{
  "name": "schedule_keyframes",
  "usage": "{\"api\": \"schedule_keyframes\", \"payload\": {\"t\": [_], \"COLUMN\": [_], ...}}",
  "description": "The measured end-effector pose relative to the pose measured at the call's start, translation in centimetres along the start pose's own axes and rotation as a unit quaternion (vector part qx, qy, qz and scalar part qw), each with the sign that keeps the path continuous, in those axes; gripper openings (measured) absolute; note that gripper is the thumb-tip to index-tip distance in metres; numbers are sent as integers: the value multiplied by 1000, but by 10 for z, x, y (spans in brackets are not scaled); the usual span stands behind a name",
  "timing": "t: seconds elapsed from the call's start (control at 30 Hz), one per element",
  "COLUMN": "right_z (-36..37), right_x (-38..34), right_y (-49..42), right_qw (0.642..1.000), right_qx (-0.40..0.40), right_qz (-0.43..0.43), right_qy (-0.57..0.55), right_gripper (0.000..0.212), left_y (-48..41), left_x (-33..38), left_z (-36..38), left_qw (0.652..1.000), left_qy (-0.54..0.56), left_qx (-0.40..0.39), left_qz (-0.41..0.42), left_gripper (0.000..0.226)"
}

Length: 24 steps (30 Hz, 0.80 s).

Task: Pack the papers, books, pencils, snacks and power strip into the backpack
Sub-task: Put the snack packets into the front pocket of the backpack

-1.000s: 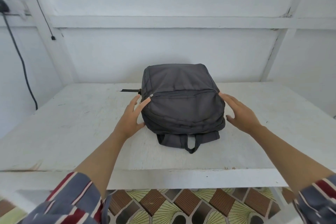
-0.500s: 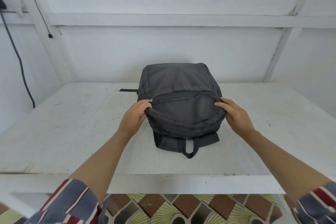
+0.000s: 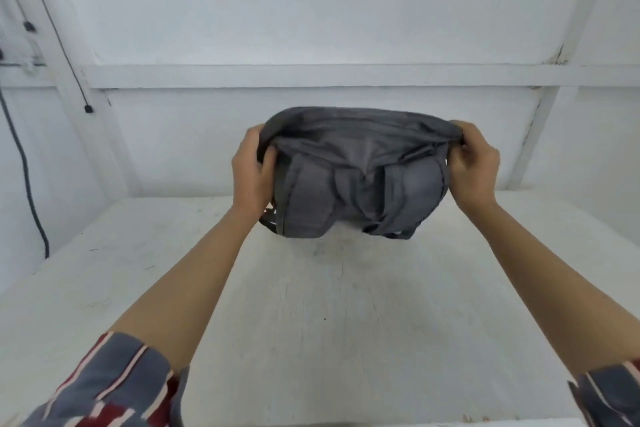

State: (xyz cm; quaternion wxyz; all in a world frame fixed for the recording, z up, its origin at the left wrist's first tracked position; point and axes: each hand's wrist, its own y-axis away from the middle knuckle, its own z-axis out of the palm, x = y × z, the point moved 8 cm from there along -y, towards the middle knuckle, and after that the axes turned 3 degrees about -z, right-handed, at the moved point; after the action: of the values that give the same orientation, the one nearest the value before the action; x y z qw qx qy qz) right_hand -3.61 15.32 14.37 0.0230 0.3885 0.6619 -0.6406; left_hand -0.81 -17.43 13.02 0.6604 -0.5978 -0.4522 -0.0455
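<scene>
both hands grip the grey backpack (image 3: pixel 356 156) by its side edges, left hand (image 3: pixel 251 172) and right hand (image 3: pixel 472 166) equally near, holding it above the white worktop (image 3: pixel 329 305) with its long axis crosswise and its straps facing the person.

Backpack (image 3: pixel 356 163) raised from lying flat, its strap side turned to the camera

A second ago the left hand (image 3: pixel 252 170) and right hand (image 3: pixel 472 163) lay open against its sides. They then closed on the fabric and now grip its upper corners, holding it up over the surface (image 3: pixel 311 305). Whether its lower edge still touches cannot be told.
</scene>
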Motion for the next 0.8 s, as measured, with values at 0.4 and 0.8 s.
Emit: {"api": "schedule_keyframes", "payload": {"t": [0.4,0.8], "right_z": [62,86], "right_x": [46,45], "right_y": [-128,-109], "right_qw": [990,975], "right_qx": [14,-55], "right_qz": [129,66], "right_qy": [-56,-205], "right_gripper": [24,19], "left_y": [-141,-152], "left_x": [-18,-44], "left_z": [46,63], "left_qw": [1000,999], "left_qy": [20,21], "left_qx": [-7,10], "left_qz": [-2,27], "left_gripper": [31,17]}}
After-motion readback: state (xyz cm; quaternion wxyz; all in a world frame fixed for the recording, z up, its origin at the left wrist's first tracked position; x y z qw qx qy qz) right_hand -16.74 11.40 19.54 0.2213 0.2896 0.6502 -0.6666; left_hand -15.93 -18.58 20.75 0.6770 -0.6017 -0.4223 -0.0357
